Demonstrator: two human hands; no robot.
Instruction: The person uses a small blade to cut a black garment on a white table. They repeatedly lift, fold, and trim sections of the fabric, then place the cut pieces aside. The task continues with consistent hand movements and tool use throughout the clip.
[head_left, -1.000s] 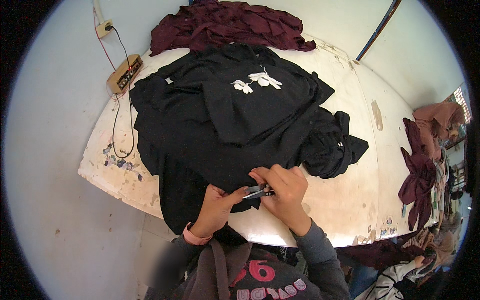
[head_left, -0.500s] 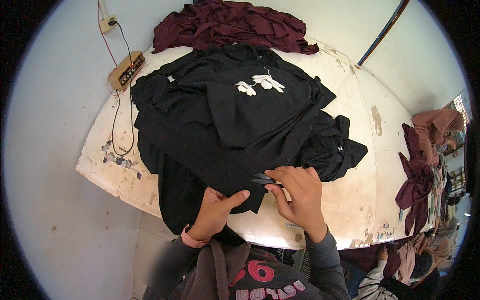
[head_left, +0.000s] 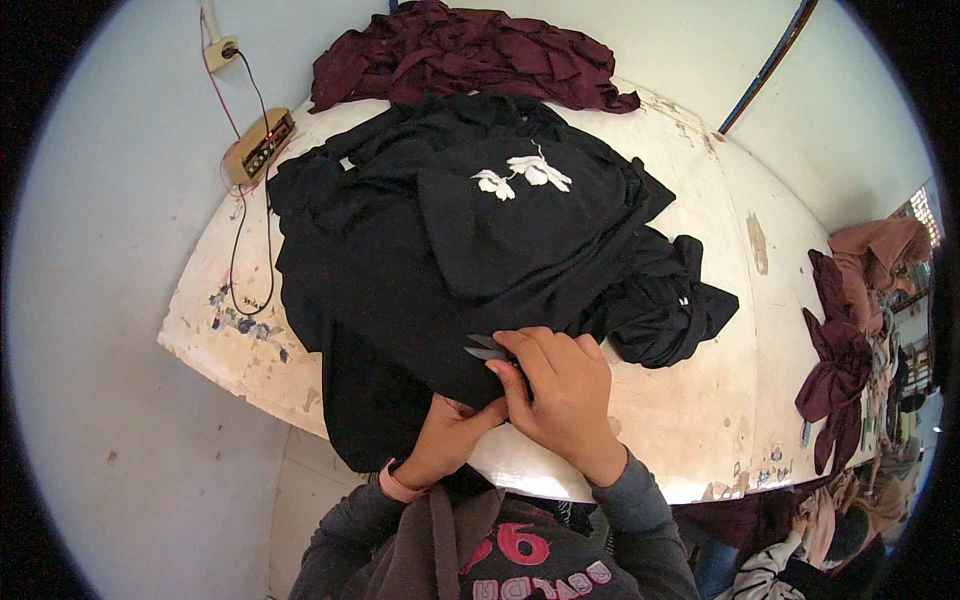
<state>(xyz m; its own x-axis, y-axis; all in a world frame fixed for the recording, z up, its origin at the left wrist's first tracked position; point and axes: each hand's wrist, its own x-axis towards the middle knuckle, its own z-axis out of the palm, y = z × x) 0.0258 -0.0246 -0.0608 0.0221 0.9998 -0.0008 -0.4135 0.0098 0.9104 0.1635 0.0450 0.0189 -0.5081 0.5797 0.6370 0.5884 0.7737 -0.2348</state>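
Note:
Black garments lie heaped in front of me, and white flower embroidery shows on the upper one. Near the heap's front edge my left hand pinches the black cloth between thumb and fingers. My right hand is closed round small thread snips, whose dark blades are spread apart and point left over the cloth. Its fingers sit just above and right of my left thumb, partly hiding the snips' handle and the cloth's edge.
A maroon cloth pile lies at the table's far side. At the left stands a brown box with a cable looping over the worn white table. More maroon cloth lies at the right edge, near another person's striped sleeve.
My right hand has moved left with the snips, close over my left hand. The snips' blades stand wider apart. My left hand has shifted slightly right and toward me.

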